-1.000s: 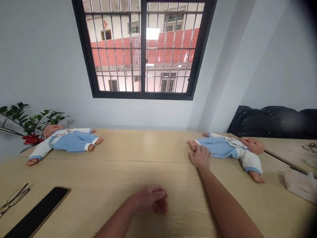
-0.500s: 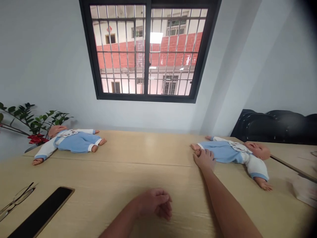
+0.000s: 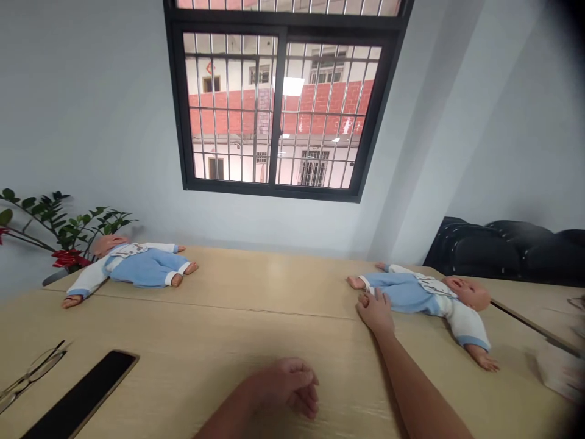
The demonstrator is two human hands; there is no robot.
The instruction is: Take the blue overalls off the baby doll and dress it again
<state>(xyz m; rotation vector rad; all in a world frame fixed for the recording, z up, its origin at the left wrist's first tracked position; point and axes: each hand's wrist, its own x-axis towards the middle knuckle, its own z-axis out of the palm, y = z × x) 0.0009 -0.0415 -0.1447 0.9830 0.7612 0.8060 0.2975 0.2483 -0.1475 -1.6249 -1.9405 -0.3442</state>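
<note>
A baby doll (image 3: 402, 292) in light-blue trousers and white sleeves lies on its back at the right, its head pointing right. My right hand (image 3: 377, 312) is closed over the doll's near lower leg and foot, with the toes peeking out beside my thumb. Nearer to me, my left hand (image 3: 292, 385) rests above the table, loosely curled on its side. It holds nothing, and a gap shows between the upper and lower fingers. A second baby doll (image 3: 146, 266), dressed alike, lies at the far left with its feet toward the middle.
A wooden-topped table (image 3: 256, 286) spans the view. At the near left lie a dark phone (image 3: 85, 396) and eyeglasses (image 3: 34, 373). A leafy plant (image 3: 68, 225) stands behind the left doll. Black chairs (image 3: 493, 250) are at the right, and a whitish blurred box (image 3: 560, 369) sits near the right edge.
The view has tilted up a little, so the table and dolls appear slightly lower. My right hand stays on the doll's foot, and my left hand keeps its curled pose.
</note>
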